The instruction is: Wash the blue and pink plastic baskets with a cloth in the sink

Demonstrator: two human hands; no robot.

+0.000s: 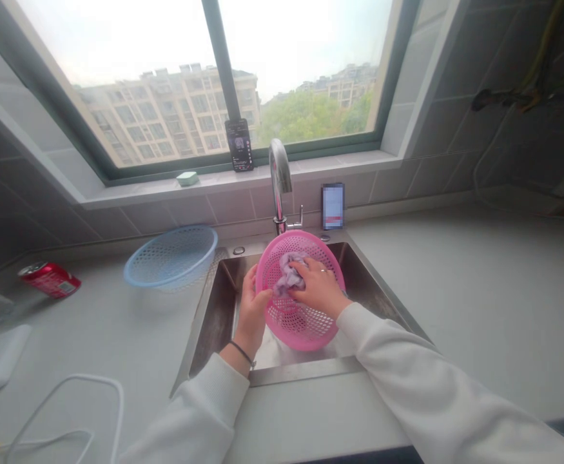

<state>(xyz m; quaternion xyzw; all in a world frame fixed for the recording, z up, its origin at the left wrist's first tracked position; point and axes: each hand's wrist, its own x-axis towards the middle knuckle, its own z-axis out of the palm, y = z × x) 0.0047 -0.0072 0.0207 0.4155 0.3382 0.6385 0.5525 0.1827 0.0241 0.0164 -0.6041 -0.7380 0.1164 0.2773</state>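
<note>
A round pink plastic colander (301, 328) is held tilted over the sink (223, 303), its inside facing me. My left hand (252, 303) grips its left rim, thumb on the inner side. Bunched in my right hand (321, 287) is a pale lilac cloth (290, 270), pressed against the colander's inner wall. The fingers of that hand curl over the cloth and hide part of it. Just behind the colander rises the chrome faucet (280, 174).
Left of the sink stands a blue basket (170, 258), with a red can (49, 279) lying farther left. White cables (117, 393) cross the left counter. One phone (239, 145) leans on the window; another phone (332, 206) stands behind the sink. A pale green block (187, 178) sits on the sill.
</note>
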